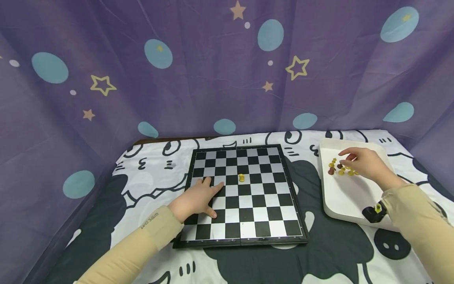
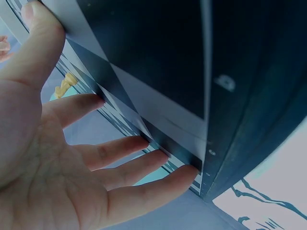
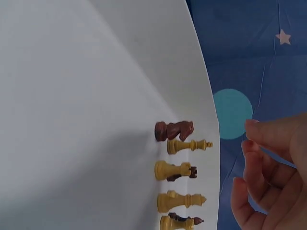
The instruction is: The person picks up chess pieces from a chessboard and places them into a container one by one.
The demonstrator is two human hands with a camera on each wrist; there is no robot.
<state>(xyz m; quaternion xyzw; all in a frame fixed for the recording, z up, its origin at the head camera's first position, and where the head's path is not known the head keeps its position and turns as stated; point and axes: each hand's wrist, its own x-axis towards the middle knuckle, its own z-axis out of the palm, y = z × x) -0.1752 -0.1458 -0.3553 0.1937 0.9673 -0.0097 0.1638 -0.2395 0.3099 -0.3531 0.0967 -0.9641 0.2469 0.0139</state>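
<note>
My left hand (image 1: 196, 199) rests on the left side of a black-and-white chessboard (image 1: 232, 215), fingers spread and fingertips touching the squares. One yellow chess piece (image 1: 241, 178) stands near the board's middle, beyond that hand; its kind is unclear. Over a white tray (image 1: 349, 201) on the right hovers my right hand (image 1: 369, 163), fingers loosely bent, with nothing visible between them. Below it in the tray are several yellow and brown chess pieces (image 1: 341, 172). The right wrist view shows a brown knight (image 3: 175, 130), a yellow rook (image 3: 172, 170) and other pieces, apart from the fingers.
A cloth (image 1: 280, 262) with black-and-white cartoon figures covers the surface beneath the board and tray. Behind hangs a purple curtain (image 1: 213, 79) with stars and blue ovals. The tray has a raised rim (image 1: 322, 185).
</note>
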